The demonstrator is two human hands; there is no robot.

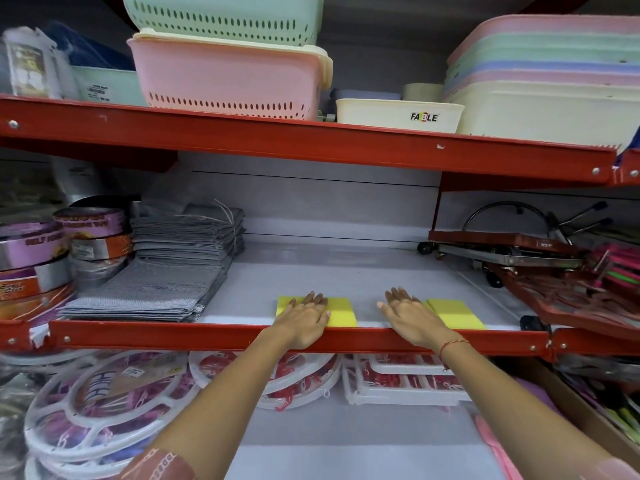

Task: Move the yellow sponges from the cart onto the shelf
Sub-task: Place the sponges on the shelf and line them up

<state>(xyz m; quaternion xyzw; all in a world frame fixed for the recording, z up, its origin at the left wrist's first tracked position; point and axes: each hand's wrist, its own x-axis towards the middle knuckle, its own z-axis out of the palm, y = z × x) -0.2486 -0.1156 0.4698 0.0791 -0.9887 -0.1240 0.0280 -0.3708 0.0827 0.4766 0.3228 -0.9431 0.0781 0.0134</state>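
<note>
Both hands lie flat, fingers spread and grasping nothing: the left hand (304,317) presses palm-down on a yellow sponge (341,312) at the front edge of the middle shelf (346,271), while the right hand (410,315) rests just beside a second yellow sponge (453,313), its fingers touching that sponge's left end. A red thread bracelet (450,346) circles the right wrist. Below the red front rail (173,336), on the lower level, white round hanger racks (93,410) with pink clips carry packaging with writing too blurred to read. On the middle shelf, left of the sponges, sits a stack of grey mesh cloths (166,271), and beyond it purple-and-orange banded tins (52,251) with illegible lettering. To the right lie red metal racks (540,271) on small black wheels. Between these the shelf floor is bare. On the top shelf stand a pink perforated basket (225,77) under a mint one, a cream tub (398,114) labelled "FABLE", and stacked pastel basins (547,74).
</note>
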